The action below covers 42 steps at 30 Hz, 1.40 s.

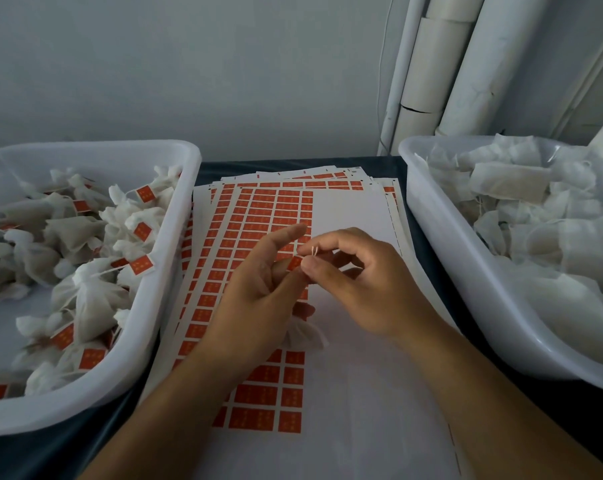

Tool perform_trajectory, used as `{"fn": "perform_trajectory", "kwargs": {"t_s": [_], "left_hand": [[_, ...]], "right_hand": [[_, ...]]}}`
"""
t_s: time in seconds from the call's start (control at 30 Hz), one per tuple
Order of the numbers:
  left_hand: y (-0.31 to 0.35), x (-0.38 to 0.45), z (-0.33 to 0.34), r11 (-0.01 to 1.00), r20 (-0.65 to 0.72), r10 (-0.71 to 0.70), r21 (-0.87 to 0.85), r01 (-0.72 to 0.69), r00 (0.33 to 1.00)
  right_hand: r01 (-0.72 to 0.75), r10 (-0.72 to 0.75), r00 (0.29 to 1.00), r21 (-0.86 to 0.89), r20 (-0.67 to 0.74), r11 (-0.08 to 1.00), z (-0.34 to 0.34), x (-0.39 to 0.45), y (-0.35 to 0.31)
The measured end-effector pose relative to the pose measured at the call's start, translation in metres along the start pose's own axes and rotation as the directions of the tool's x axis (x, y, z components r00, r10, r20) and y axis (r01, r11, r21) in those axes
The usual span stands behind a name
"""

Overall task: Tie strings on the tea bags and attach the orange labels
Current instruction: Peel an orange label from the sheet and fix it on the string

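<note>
Here the right hand (359, 282) pinches string ends (314, 251) while the left hand (258, 285) pinches an orange label (295, 262).

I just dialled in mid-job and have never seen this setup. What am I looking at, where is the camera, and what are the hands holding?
There is no machine: a person works with two bare hands. The single picture comes from a camera worn on the head, looking forward and down. The left hand and right hand meet over a stack of label sheets, white paper partly covered with orange labels. The right hand pinches the string ends, and an orange label sits between the fingertips of both hands. A white tea bag shows just below the hands. The left tub holds tied bags already carrying labels; the right tub holds plain white bags with no labels showing.
</note>
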<state>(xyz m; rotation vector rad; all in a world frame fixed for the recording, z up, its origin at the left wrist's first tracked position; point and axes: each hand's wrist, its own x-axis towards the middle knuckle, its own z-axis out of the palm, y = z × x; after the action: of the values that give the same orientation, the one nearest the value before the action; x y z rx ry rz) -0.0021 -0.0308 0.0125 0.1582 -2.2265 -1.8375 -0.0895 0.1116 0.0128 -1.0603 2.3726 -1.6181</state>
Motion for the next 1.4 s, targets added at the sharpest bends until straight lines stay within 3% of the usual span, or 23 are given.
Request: {"fn": "perform_trajectory", "kwargs": {"t_s": [0.13,0.53,0.73,0.93,1.27,1.4], "left_hand": [[-0.001,0.001,0.001,1.0,0.007,0.016,0.015,-0.016,1.0],[-0.005,-0.002,0.008,0.987,-0.002,0.081,0.138,-0.08,0.997],[-0.009,0.002,0.006,0.995,-0.083,0.044,0.088,-0.036,0.996],[-0.008,0.002,0.005,0.997,-0.083,0.051,0.06,-0.046,0.995],[-0.007,0.001,0.005,1.0,-0.059,0.016,0.018,-0.015,0.998],[-0.008,0.001,0.008,1.0,-0.042,0.012,0.022,-0.011,0.999]], "right_hand": [[0.006,-0.005,0.999,0.043,-0.034,0.999,-0.001,-0.001,-0.001],[0.033,-0.042,0.986,-0.055,-0.164,0.998,-0.004,0.0,0.001],[0.028,-0.029,0.988,-0.01,-0.153,1.0,-0.005,0.001,0.001],[-0.056,0.058,0.998,-0.05,0.031,0.997,-0.01,0.002,-0.001],[0.091,-0.092,0.996,-0.22,0.003,0.971,-0.008,0.001,-0.003],[0.069,-0.076,0.997,-0.255,-0.016,0.964,-0.005,0.001,-0.003]]}}
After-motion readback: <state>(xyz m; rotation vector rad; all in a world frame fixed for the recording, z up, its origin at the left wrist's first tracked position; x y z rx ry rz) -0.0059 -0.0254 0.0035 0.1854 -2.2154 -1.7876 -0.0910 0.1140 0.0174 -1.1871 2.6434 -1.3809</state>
